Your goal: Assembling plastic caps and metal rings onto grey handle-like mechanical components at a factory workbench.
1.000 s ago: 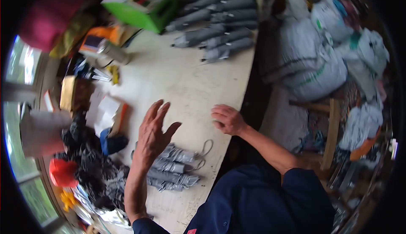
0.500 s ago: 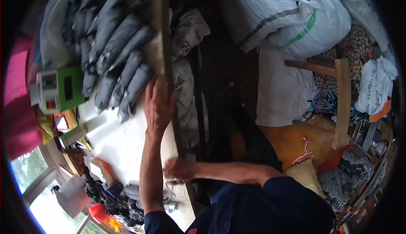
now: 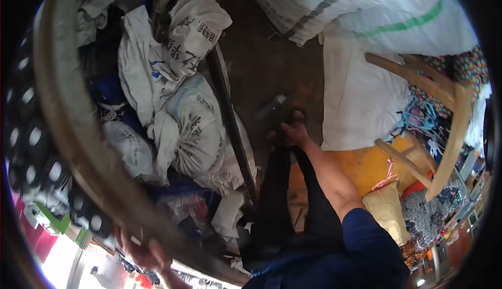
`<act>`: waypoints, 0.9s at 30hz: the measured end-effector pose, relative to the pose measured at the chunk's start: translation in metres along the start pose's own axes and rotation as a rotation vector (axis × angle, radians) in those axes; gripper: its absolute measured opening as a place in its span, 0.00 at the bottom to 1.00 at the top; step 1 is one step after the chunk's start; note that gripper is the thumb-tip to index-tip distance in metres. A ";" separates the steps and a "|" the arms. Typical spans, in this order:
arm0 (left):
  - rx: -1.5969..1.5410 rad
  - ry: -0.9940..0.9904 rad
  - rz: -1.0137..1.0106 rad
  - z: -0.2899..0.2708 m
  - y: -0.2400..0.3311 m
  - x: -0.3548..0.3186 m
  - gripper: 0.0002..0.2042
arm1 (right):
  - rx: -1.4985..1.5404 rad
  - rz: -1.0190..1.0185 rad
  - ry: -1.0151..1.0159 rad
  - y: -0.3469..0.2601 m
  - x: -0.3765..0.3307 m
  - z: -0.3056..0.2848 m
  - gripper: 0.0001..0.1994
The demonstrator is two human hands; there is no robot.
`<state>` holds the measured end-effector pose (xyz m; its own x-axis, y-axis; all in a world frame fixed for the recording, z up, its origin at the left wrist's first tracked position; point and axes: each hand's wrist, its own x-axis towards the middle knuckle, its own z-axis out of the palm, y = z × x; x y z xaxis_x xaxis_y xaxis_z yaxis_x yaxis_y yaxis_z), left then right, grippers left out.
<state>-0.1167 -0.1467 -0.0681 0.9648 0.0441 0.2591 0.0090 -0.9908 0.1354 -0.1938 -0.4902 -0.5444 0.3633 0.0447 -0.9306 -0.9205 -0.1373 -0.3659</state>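
Grey bundles [image 3: 35,136]: dark, with pale round ends, they lie close together on the tabletop at the far left rim, their ends turned toward the table edge; blur hides their finer shape.
Table edge [image 3: 63,111]: thick, pale and bent by the lens, it sweeps down the left side between the bundles and the sacks below.
Left hand [image 3: 144,252]: low on the left, at the table edge, just beside the nearest bundles; the thumb stands apart from the fingers, but blur and the edge leave me unable to tell whether it grasps anything.
Right hand [image 3: 294,132]: out over the dim floor [image 3: 256,54], ahead of the black trousers [image 3: 272,184], well apart from the bundles; its fingers are too dark to tell whether they are clenched, loose or around something.
Bundles done: judging by how they lie, they are gathered into an orderly row, ends lined up.
Bundles left: none shows lifted clear of the table or lying among the sacks, so handling seems at an early point; the rim cuts the row off, so no count is possible.
White sacks [image 3: 196,127]: crumpled and bulging, under the table, past a dark bar [image 3: 232,127].
Large striped sack [image 3: 408,22]: upper right, full-looking, above a wooden frame [image 3: 457,127].
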 end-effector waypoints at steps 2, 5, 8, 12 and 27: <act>0.061 0.178 0.777 0.014 -0.023 0.014 0.27 | -0.023 -0.053 -0.002 0.011 0.063 0.020 0.19; 0.012 0.150 0.692 0.082 -0.054 -0.003 0.27 | -0.061 -0.237 0.396 0.070 0.144 0.037 0.23; -0.085 0.135 0.590 0.124 -0.071 -0.015 0.26 | -0.357 0.272 0.424 0.111 0.225 0.012 0.44; -0.064 0.054 0.488 0.117 -0.094 -0.032 0.26 | -0.225 0.332 0.488 0.048 0.237 0.075 0.50; -0.311 0.020 0.003 -0.010 -0.039 -0.066 0.26 | -0.071 -0.503 0.200 -0.139 0.038 0.027 0.32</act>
<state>-0.1837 -0.1094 -0.0810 0.9593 0.0468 0.2784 -0.0778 -0.9042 0.4200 -0.0561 -0.4428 -0.5297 0.7827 -0.0665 -0.6188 -0.6169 -0.2144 -0.7573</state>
